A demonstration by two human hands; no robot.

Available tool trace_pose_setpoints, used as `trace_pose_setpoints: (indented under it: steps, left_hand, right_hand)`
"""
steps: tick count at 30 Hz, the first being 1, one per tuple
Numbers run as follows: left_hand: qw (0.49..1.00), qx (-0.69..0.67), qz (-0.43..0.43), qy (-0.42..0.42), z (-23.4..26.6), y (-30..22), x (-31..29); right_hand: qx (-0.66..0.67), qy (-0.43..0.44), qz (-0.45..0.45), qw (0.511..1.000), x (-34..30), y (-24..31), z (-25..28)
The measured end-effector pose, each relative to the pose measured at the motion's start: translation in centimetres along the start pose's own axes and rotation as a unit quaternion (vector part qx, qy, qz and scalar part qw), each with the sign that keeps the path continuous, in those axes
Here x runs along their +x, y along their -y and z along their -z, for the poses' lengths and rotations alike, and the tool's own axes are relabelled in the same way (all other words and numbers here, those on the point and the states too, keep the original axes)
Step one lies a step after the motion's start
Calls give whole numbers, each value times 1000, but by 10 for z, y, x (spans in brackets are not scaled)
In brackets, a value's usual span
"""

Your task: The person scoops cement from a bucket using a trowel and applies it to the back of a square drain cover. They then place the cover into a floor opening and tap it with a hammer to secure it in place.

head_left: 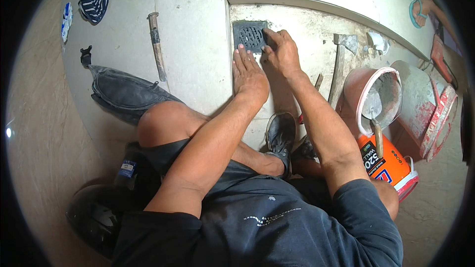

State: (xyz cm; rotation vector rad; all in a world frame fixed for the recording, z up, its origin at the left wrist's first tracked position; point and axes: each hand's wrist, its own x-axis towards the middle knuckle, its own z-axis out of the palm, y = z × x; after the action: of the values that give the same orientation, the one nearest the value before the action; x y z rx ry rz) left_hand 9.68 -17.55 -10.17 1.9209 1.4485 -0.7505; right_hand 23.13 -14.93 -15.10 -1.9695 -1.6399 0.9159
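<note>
A dark square floor drain grate point(250, 36) with slots lies in the corner of a recessed patch of floor. My left hand point(251, 76) is stretched out flat, its fingertips at the near edge of the grate. At the grate's right side is my right hand point(284, 55); its index finger and thumb are apart and touch that edge, while the other fingers are bent. Neither hand encloses anything. Right of my hands, a hatchet point(339, 62) with a grey head lies on the rough floor.
A raised tile edge point(307, 5) borders the recess. Right are a bucket point(363, 86) with a trowel point(378, 133), another stained bucket point(420, 104) and an orange pail point(383, 160). Left lie a knife-like tool point(157, 47) and black bag point(126, 91). Another person's sandalled foot point(420, 12) shows at upper right.
</note>
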Motion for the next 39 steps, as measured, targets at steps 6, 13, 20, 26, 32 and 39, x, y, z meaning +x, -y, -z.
trace_pose_setpoints:
  steps: [6,13,20,26,32,39]
  left_hand:
    - [1000,11,-5,-8,-3,2,1]
    - [1000,24,2,5,3,-5,4]
    - [999,-28,-1,-44,5,6,3]
    - [983,-146,-53,-93,45,10,-12]
    - [988,-146,-46,-19,40,-3,-73]
    - [919,-351,-175,27,1,-31,-109]
  right_hand:
    - [-7,-4,-1,1000,3,2,-3]
    - [-7,-13,-5,1000,5,1,-3]
    - [64,-101,-100,988,-18,-16,41]
    - [-287,-126,-265,912,-56,-77,124]
    - [-254,-98,-282,920,-48,-108,118]
    - [11,-225,-247,942,-53,-56,131]
